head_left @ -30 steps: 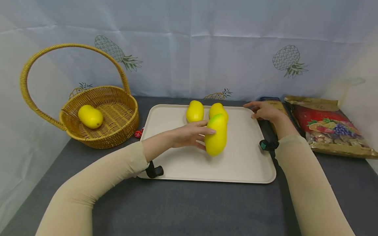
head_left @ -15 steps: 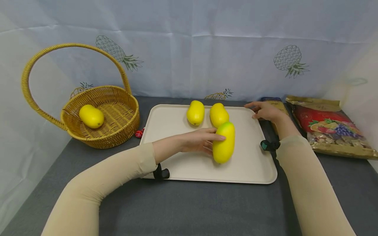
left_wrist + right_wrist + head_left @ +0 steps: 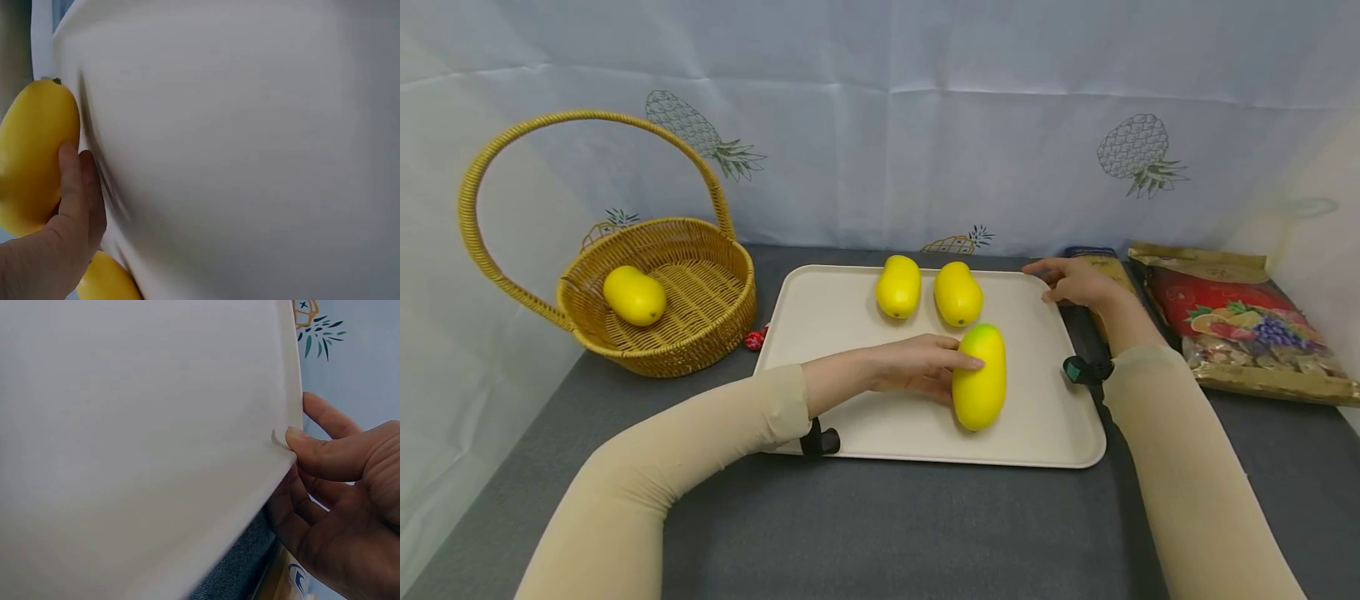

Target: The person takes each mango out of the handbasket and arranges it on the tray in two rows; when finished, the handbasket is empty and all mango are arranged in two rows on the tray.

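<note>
My left hand [image 3: 917, 364] grips a large, long yellow papaya [image 3: 981, 387] with a green end. The thumb lies over its left side, and the fingers are partly hidden behind it. It is low over the front right half of the beige tray [image 3: 880, 429]; whether it touches the surface I cannot tell. In the right wrist view, my right hand [image 3: 350, 469] pinches the tray's back right corner, thumb on the inner rim and fingers outside and below. Two smaller yellow mango-like fruits [image 3: 898, 287] lie near the tray's back edge.
A wicker basket [image 3: 700, 342] with a tall handle stands at the left, holding one yellow fruit [image 3: 635, 296]. A red-wrapped candy [image 3: 755, 339] lies between basket and tray. Candy bags [image 3: 1240, 312] lie at the right. A pineapple-print curtain [image 3: 850, 150] hangs behind the table.
My left hand has carried the papaya rightward and nearer to me, away from the two fruits at the back. The right hand has stayed at the tray's corner.
</note>
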Tool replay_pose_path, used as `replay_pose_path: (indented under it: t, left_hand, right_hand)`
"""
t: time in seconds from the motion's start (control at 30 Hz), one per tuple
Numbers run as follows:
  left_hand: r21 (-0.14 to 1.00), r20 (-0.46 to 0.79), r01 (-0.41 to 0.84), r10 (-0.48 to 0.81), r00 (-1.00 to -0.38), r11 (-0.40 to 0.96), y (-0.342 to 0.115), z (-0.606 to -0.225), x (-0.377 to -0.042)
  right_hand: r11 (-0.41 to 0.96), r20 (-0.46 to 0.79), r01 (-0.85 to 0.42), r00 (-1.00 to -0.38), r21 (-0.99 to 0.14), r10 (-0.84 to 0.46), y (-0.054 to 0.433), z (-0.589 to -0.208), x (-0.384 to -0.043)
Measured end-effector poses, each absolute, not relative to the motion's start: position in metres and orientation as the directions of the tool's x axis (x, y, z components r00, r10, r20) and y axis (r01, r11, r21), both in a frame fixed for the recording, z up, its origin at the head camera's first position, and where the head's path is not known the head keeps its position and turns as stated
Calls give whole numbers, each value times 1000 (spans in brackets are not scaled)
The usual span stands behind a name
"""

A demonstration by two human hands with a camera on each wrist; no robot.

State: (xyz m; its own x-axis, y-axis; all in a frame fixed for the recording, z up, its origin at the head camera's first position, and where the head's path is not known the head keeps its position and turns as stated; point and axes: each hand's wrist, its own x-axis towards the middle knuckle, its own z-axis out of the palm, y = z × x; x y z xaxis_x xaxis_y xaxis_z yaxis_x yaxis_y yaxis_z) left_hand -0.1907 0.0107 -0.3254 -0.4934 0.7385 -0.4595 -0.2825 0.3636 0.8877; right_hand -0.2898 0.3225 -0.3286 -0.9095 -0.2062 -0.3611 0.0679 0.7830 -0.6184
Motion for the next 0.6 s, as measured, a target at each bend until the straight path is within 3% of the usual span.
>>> replay_pose_path:
  t: [0.6]
  left_hand:
    - [880, -474, -296, 674, -566, 371, 8, -332, -194]
  right_hand:
    - [780, -345, 60, -916, -623, -204, 322, -328, -287]
